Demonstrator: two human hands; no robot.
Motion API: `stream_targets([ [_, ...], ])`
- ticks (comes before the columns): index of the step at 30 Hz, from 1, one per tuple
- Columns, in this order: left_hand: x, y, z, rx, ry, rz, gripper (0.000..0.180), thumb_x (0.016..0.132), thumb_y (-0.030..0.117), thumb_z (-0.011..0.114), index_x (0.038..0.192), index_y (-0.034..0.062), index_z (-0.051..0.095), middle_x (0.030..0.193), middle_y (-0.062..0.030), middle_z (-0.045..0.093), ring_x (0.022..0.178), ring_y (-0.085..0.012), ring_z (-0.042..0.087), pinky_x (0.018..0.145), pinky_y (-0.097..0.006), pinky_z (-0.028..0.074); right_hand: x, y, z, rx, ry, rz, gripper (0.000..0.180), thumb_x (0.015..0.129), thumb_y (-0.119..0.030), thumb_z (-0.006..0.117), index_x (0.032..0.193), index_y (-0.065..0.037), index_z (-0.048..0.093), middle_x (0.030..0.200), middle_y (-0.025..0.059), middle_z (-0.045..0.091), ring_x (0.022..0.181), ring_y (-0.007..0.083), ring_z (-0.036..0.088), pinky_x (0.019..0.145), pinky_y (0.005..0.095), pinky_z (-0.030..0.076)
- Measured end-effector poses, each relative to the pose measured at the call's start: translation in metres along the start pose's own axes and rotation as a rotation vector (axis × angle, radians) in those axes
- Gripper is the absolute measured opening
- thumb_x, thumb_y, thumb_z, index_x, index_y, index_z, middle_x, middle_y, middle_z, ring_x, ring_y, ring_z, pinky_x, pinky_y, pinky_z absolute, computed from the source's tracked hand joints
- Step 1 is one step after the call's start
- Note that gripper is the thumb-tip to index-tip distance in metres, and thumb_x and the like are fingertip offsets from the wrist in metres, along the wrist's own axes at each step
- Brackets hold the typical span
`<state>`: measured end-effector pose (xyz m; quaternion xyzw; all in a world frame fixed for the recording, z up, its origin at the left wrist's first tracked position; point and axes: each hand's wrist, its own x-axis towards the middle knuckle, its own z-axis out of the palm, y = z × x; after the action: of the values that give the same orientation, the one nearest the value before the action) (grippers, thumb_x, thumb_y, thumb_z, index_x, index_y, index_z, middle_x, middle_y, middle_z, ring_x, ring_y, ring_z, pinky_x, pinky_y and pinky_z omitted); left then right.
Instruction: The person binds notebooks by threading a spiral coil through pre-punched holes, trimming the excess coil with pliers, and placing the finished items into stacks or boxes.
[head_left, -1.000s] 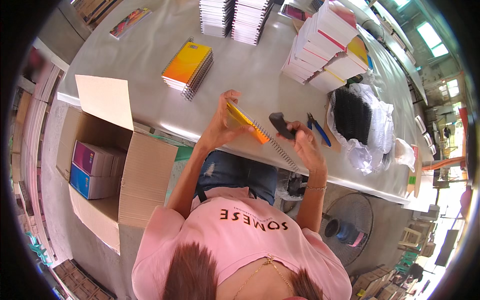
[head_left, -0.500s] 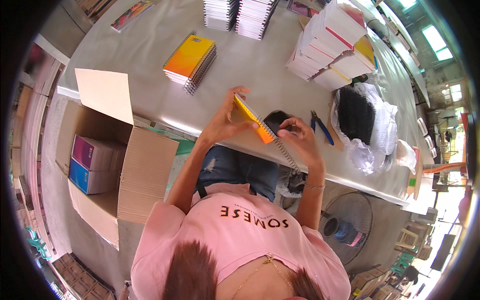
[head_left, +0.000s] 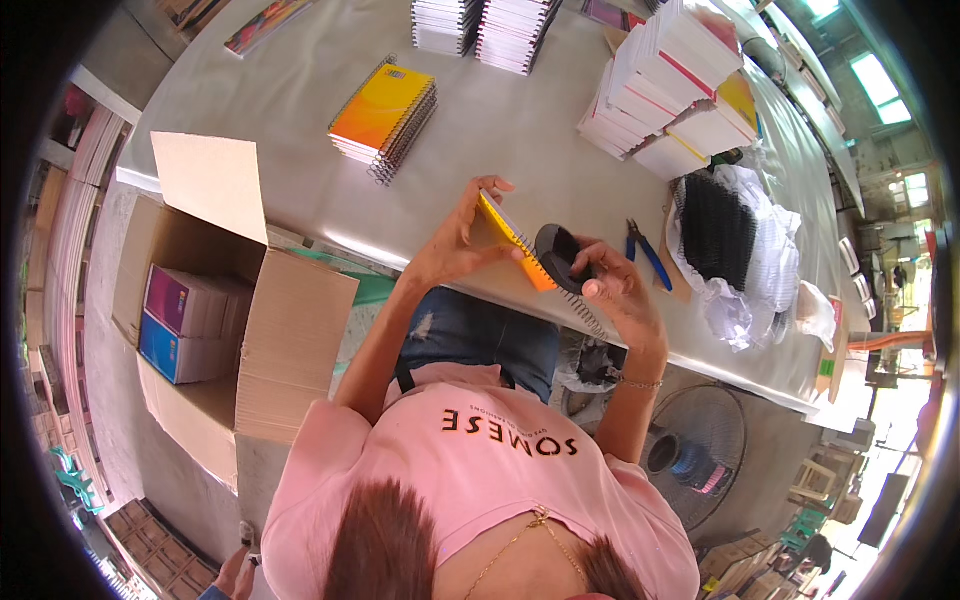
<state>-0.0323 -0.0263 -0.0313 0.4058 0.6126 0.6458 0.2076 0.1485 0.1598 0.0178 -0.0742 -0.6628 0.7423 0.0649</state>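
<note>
A small notebook (head_left: 515, 240) with a yellow-and-orange cover stands tilted in my left hand (head_left: 462, 240), its thumb and fingers closed around it over the table's near edge. A loose spiral wire coil (head_left: 585, 313) trails from the notebook's bound edge toward my right wrist. Beside the notebook is a glossy black round disc (head_left: 556, 252). The curled fingers of my right hand (head_left: 618, 290) overlap the disc's right side, close to the coil; what they pinch is hidden. Blue-handled pliers (head_left: 650, 255) lie to the right.
A stack of orange spiral notebooks (head_left: 385, 110) lies on the grey table (head_left: 250, 130). Taller stacks (head_left: 665, 85) stand behind on the right, near black coils (head_left: 712, 235) in plastic. At left is an open carton (head_left: 295, 345) with books. A fan (head_left: 690, 460) stands below the table.
My right hand has moved slightly right, away from the notebook, uncovering more of the black disc. My left hand still holds the notebook. Part of another person has appeared at the lower left.
</note>
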Motion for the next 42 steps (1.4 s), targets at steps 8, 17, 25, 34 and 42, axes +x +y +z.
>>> stream_targets([
  [8,-0.001,0.004,0.001,-0.035,-0.056,-0.030,0.078,0.069,0.016,0.086,0.131,0.0098,0.040,0.124,-0.0037,0.042,0.118,-0.0179,0.042,0.106,-0.032,0.031,0.014,-0.009,0.005,0.070,0.011,0.140,0.047,0.081,-0.042,0.078,0.098,-0.002,0.061,0.113,0.0031,0.058,0.100,0.0119,0.056,0.086,0.0295,0.049],
  [17,-0.002,0.006,0.000,-0.118,-0.132,-0.073,0.074,0.071,0.011,0.084,0.130,0.0101,0.041,0.118,-0.0020,0.041,0.116,-0.0143,0.040,0.104,-0.029,0.030,0.008,-0.019,0.015,-0.182,0.007,0.114,0.042,0.083,-0.042,0.076,0.091,-0.004,0.061,0.115,0.0051,0.059,0.097,0.0088,0.053,0.082,0.0232,0.043],
  [25,-0.002,0.011,0.003,-0.123,-0.170,-0.107,0.073,0.072,0.023,0.083,0.130,0.0093,0.041,0.125,-0.0059,0.043,0.120,-0.0217,0.041,0.105,-0.034,0.031,0.013,-0.014,0.004,0.010,-0.051,0.104,0.054,0.077,-0.054,0.077,0.090,-0.005,0.057,0.124,0.0091,0.054,0.102,0.0089,0.051,0.084,0.0242,0.041],
  [34,-0.004,0.007,0.005,-0.109,-0.173,-0.030,0.074,0.072,0.022,0.083,0.131,0.0092,0.040,0.125,-0.0055,0.042,0.116,-0.0204,0.040,0.105,-0.032,0.030,0.010,-0.031,0.017,0.001,-0.126,0.106,0.038,0.079,-0.030,0.082,0.090,-0.001,0.060,0.122,0.0066,0.050,0.088,0.0078,0.052,0.077,0.0239,0.047],
  [42,-0.006,0.003,0.008,-0.207,-0.167,-0.023,0.072,0.074,0.019,0.082,0.132,0.0091,0.040,0.117,-0.0051,0.043,0.115,-0.0183,0.040,0.102,-0.030,0.030,0.030,-0.009,0.010,-0.331,0.111,0.122,0.046,0.079,-0.041,0.080,0.088,-0.003,0.057,0.115,0.0041,0.052,0.092,0.0091,0.051,0.081,0.0246,0.045],
])
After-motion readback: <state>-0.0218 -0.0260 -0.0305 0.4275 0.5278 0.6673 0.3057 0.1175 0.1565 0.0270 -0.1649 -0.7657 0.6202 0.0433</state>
